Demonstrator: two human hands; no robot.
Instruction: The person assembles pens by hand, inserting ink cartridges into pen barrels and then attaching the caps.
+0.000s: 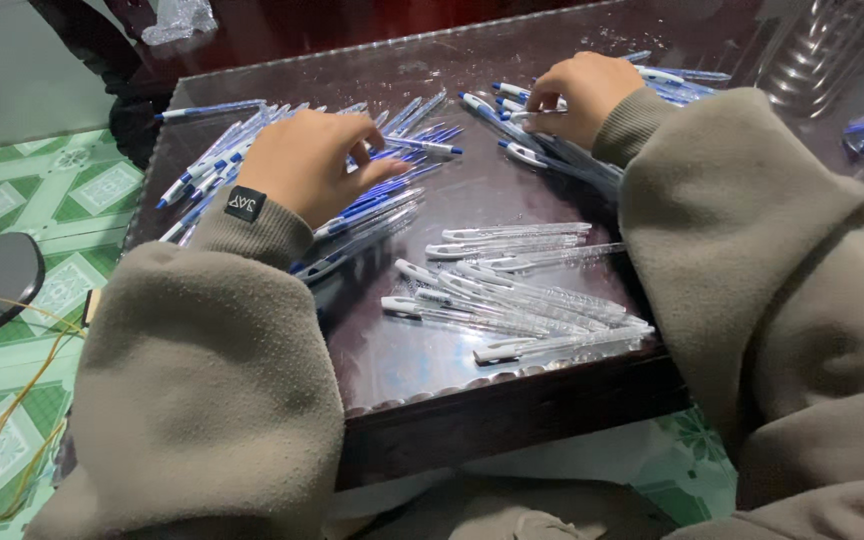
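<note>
Sorting/assembly step, mid-pick. Left hand [307,165] lies spread on the blue pens [372,205], gripping nothing. Right hand [577,95] looks pinched on a pen [512,113] from the far pile, though fingers hide the contact. Clear barrels [517,290] lie near the table [402,370] edge. Next move needs one pen separated cleanly.

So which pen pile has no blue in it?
The near pile, by the table's front edge: all clear barrels. The piles under the left hand and right hand show blue.

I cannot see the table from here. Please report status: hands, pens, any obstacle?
Left hand resting on blue pens. Right hand pinching one pen. Clear barrels piled near table edge, untouched. Nothing between hands and piles.
</note>
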